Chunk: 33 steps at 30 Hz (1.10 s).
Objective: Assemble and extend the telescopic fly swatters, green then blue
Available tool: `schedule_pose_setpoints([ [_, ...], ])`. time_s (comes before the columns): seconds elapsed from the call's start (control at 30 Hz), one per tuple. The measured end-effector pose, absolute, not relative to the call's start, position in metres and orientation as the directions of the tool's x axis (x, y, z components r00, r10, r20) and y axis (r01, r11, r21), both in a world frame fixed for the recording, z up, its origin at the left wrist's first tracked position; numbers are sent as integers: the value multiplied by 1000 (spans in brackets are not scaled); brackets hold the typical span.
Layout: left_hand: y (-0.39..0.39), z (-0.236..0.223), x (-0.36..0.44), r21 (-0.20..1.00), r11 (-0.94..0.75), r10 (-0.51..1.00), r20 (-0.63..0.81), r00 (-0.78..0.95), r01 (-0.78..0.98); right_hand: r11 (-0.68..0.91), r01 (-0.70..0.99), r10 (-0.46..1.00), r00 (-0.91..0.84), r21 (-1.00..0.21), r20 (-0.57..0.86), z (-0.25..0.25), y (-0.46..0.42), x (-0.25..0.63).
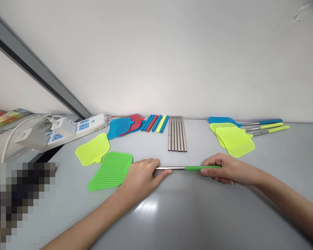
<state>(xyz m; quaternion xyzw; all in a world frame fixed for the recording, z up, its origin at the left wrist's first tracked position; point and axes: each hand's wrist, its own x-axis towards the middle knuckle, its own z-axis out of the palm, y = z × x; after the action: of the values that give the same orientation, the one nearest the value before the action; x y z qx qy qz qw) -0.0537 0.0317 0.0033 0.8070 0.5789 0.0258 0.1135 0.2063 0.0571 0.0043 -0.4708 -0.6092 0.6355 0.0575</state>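
Note:
A green fly swatter (pixel 112 170) lies across the two hands, its perforated head to the left and its metal rod running right into a green grip. My left hand (pixel 144 175) is closed around the neck and the left end of the rod, hiding where head and rod meet. My right hand (pixel 221 169) has its thumb and fingers closed on the green grip. Behind them, several bare metal rods (pixel 177 133) lie side by side. Left of these rods is a row of coloured grips (pixel 156 123) in blue, red and yellow.
Loose swatter heads lie at the left: a yellow one (pixel 92 149), a blue one (pixel 120 126) and a red one (pixel 135 122). Whole swatters with yellow heads (pixel 234 140) and a blue head (pixel 221 120) lie at the right. A power strip (pixel 91 123) with plugged-in adapters borders the left edge.

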Motion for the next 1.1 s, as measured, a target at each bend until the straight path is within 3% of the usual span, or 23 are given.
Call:
schedule_pose_setpoints([
  [0.9,33,3,-54,244,-310,939,-71,336,919,-227,468,686,-545,-854,-481,1,57,206],
  [1.1,33,5,-55,240,-342,929,-61,366,909,-154,464,677,-593,-872,-436,2,57,208],
])
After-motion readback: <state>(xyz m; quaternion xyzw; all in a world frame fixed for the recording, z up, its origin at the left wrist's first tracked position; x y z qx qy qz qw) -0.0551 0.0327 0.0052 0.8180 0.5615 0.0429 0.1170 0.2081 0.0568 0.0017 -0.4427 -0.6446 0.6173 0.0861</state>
